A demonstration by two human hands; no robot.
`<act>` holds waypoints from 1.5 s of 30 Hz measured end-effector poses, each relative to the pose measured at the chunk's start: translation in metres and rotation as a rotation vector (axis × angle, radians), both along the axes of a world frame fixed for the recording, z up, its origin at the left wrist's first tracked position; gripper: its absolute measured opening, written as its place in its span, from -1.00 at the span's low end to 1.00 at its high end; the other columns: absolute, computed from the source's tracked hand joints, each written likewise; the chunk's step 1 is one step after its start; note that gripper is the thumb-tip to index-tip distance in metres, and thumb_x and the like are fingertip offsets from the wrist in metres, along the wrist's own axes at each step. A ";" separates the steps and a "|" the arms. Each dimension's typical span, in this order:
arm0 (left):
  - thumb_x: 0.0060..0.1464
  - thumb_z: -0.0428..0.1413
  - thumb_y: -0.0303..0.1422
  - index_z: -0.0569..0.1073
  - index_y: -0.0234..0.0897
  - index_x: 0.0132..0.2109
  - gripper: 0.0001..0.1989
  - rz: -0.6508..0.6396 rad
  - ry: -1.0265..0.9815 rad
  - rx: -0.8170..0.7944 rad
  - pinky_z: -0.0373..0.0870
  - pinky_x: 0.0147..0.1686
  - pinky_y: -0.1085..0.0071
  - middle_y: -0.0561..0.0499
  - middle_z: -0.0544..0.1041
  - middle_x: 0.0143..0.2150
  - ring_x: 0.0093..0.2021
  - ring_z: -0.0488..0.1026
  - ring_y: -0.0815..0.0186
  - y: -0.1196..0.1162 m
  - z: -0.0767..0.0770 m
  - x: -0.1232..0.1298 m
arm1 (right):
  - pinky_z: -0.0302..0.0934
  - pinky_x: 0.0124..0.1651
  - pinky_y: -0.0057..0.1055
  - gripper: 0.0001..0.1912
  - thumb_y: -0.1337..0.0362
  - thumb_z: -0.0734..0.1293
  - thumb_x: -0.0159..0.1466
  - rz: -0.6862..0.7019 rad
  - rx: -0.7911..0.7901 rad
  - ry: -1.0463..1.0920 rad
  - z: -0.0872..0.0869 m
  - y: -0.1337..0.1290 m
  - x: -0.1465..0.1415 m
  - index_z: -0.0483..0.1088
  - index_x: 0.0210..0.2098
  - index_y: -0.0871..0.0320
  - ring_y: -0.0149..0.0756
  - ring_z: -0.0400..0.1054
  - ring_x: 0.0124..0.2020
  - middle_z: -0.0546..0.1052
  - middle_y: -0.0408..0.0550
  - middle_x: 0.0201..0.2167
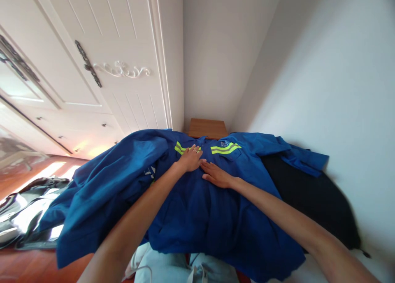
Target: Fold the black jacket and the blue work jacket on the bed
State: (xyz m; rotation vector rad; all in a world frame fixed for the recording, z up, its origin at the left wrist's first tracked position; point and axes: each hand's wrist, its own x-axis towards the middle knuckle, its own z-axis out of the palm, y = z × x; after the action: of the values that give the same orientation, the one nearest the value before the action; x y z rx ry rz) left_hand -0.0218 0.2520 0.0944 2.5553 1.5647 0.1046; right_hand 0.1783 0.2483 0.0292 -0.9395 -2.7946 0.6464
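Note:
A blue jacket (197,217) with yellow-green and grey reflective strips across its chest lies spread out, front up. Its sleeve on the left hangs down toward the floor, and the other sleeve reaches over a black surface at the right. My left hand (190,157), with a ring on one finger, rests flat on the upper chest beside the left strip. Just right of it and slightly lower, my right hand (217,175) lies on the fabric with fingers extended, its fingertips close to my left hand. Neither hand grips the cloth.
White cabinets (129,40) with dark metal handles stand at the left. A small wooden piece (207,128) is beyond the collar. A pale wall (339,89) rises at the right. Bags (33,213) lie on the reddish floor (18,264) at lower left.

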 end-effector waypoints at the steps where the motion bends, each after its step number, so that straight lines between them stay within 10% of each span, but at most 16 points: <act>1: 0.35 -0.13 -0.17 0.28 -0.43 0.32 -0.45 -0.010 0.006 0.013 0.03 0.33 -0.02 -0.34 0.15 0.41 0.44 -0.02 -0.06 -0.013 -0.002 0.003 | -0.19 0.43 0.08 -0.34 -0.04 0.04 0.46 -0.026 0.005 0.023 -0.002 0.006 -0.001 0.02 0.43 0.17 -0.06 -0.16 0.45 0.05 0.14 0.42; 9: 0.30 -0.11 -0.21 0.17 -0.52 0.37 -0.38 0.053 -0.012 0.063 -0.14 0.35 -0.19 -0.41 0.09 0.42 0.44 -0.04 -0.11 -0.109 -0.029 0.042 | -0.25 0.43 0.01 -0.27 -0.04 0.10 0.43 -0.249 0.174 -0.114 0.004 0.093 -0.029 0.01 0.42 0.29 -0.01 -0.24 0.47 -0.05 0.21 0.44; 15: 0.23 -0.01 -0.24 0.21 -0.37 0.37 -0.39 -0.197 -0.184 0.170 -0.20 0.41 0.01 -0.24 0.11 0.44 0.47 -0.07 0.07 -0.114 -0.045 0.046 | -0.29 0.43 -0.03 -0.26 -0.10 -0.06 0.45 -0.362 0.178 -0.221 -0.008 0.124 -0.053 -0.03 0.44 0.24 -0.07 -0.26 0.47 -0.09 0.14 0.46; 23: 0.29 -0.24 0.12 0.15 -0.41 0.40 -0.20 -0.138 -0.220 0.152 -0.21 0.40 -0.08 -0.26 0.09 0.44 0.47 -0.08 0.02 -0.133 -0.078 0.045 | -0.30 0.43 -0.09 -0.19 -0.21 -0.13 0.41 -0.417 0.185 -0.196 -0.020 0.140 -0.050 -0.02 0.44 0.18 -0.12 -0.22 0.47 -0.04 0.08 0.45; 30: 0.28 -0.22 0.13 0.15 -0.42 0.39 -0.19 -0.154 -0.192 0.103 -0.15 0.40 -0.14 -0.27 0.08 0.44 0.47 -0.10 0.00 -0.131 -0.067 0.044 | -0.43 0.44 -0.04 -0.15 -0.30 0.04 0.34 -0.470 -0.062 0.109 -0.012 0.144 -0.052 0.14 0.38 0.17 -0.07 -0.22 0.47 0.04 0.14 0.43; 34: 0.34 -0.19 0.02 0.31 -0.17 0.33 -0.40 -0.179 -0.416 -0.080 0.02 0.41 0.14 -0.07 0.23 0.40 0.44 0.03 0.20 -0.150 -0.036 0.022 | 0.01 0.35 -0.07 -0.18 -0.19 -0.19 0.43 -0.508 -0.145 0.291 0.012 0.135 -0.036 0.09 0.38 0.26 -0.14 0.14 0.35 0.24 0.26 0.32; 37: 0.33 -0.07 -0.08 0.44 -0.07 0.22 -0.56 0.055 -0.923 -0.134 0.34 0.25 0.25 -0.02 0.41 0.29 0.28 0.35 0.21 -0.190 -0.005 -0.014 | 0.25 0.21 -0.14 -0.27 -0.12 -0.16 0.45 -0.556 -0.203 0.496 0.034 0.110 0.001 0.11 0.33 0.24 -0.18 0.36 0.19 0.37 0.28 0.23; 40: 0.21 0.09 -0.10 0.58 -0.15 -0.02 -0.66 0.576 -1.298 0.077 0.57 -0.11 0.18 -0.10 0.60 0.02 -0.03 0.56 0.07 -0.235 0.019 -0.061 | 0.39 0.08 -0.09 -0.52 -0.06 0.25 0.32 -0.678 -0.488 0.864 0.056 0.067 0.055 0.39 0.04 0.16 -0.10 0.52 -0.04 0.56 0.20 0.00; 45: 0.06 0.17 -0.03 0.55 -0.15 -0.11 -0.64 1.186 -1.370 0.577 0.53 -0.18 0.13 -0.06 0.59 -0.09 -0.12 0.53 0.04 -0.268 0.043 -0.116 | 0.44 0.03 0.00 -0.77 0.18 0.41 0.06 -0.960 -0.558 0.993 0.078 0.002 0.153 0.51 -0.26 0.06 0.00 0.51 -0.07 0.53 0.20 -0.01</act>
State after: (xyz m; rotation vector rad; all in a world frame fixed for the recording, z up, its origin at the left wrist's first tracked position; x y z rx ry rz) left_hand -0.1375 -0.0160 0.1377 0.6632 1.9981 1.9987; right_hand 0.3316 0.2504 0.1069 -1.3465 -1.1275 1.2341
